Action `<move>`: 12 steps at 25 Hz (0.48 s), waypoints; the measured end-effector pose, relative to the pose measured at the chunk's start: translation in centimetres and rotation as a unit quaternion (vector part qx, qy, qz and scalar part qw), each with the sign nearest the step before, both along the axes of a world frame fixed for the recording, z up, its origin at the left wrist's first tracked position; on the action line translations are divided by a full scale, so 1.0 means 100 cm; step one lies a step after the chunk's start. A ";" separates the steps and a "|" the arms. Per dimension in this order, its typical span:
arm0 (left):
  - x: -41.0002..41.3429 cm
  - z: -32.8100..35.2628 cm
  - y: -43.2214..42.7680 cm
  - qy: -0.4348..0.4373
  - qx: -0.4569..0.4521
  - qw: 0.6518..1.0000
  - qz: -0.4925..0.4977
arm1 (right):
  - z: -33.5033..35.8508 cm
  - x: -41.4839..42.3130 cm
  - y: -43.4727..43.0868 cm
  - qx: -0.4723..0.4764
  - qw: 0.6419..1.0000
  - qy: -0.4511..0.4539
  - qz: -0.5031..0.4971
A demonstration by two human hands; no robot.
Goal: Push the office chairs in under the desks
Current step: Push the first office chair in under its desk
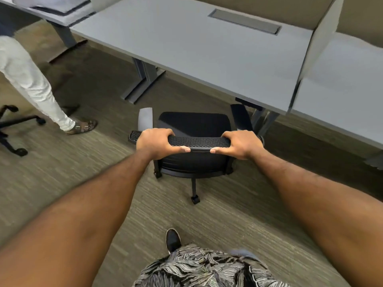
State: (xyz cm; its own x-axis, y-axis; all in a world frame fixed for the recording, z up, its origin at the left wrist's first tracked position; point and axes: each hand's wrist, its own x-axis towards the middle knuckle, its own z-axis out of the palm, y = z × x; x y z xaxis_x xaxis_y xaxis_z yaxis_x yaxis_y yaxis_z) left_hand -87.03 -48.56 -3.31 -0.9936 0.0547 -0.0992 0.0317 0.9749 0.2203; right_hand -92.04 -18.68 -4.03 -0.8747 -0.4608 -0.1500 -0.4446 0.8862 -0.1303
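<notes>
A: How is the chair held?

B: The top edge of the backrest (pixel 199 141), a curved bar covered in black mesh, is gripped by both hands. The left hand (pixel 154 142) is wrapped on it near its left end, fingers over the far side and thumb pressed along the near side. The right hand (pixel 240 143) is closed on the right end in the same way.

A: Where is the chair placed?

B: The office chair (pixel 194 139) is seen just in front of the desk (pixel 207 50), not yet under it. Its padded black seat (pixel 194 121) is pointed to the flat grey desktop. One armrest (pixel 145 119) is pale and rounded; the other armrest (pixel 241 117) is dark and lies at the desk edge. A thin base leg with a caster (pixel 195 199) is seen on the ribbed brown carpet (pixel 62 172).

A: What else is near the chair?

B: Left of the chair, a leg in white trousers (pixel 31 83) with a sandal is seen, and the black base of a second chair (pixel 12 129).
</notes>
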 end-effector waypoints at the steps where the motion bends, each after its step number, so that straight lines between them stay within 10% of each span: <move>1: -0.013 0.001 -0.014 -0.005 -0.005 1.000 -0.005 | 0.001 -0.007 -0.013 0.001 1.000 0.004 -0.004; 12: -0.148 0.004 -0.129 -0.026 -0.018 0.998 -0.047 | -0.001 -0.113 -0.125 -0.026 0.999 0.028 -0.032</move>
